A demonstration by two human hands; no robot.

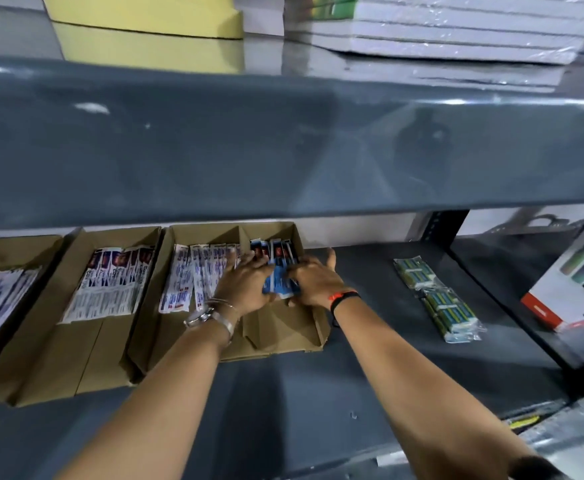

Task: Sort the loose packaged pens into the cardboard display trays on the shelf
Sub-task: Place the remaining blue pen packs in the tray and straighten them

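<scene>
Both hands reach into the right compartment of a cardboard tray [304, 327]: left hand [245, 287] and right hand [313, 282] press a pen bundle [278, 271] between their fingers. Left of the fingers lie packaged pens [193, 275] and another tray [86, 341]; right, wrapped packs [439, 299].

blue pen packs [280, 282] half hidden under both hands

Both hands reach into the right compartment of a divided cardboard tray [285, 336] on the grey shelf [370, 341]. The left hand [245, 287] and right hand [313, 280] press together around a stack of blue packaged pens [278, 268]. White pen packs [197, 275] fill the compartment left of the hands; green packets [439, 299] lie well right.
</scene>
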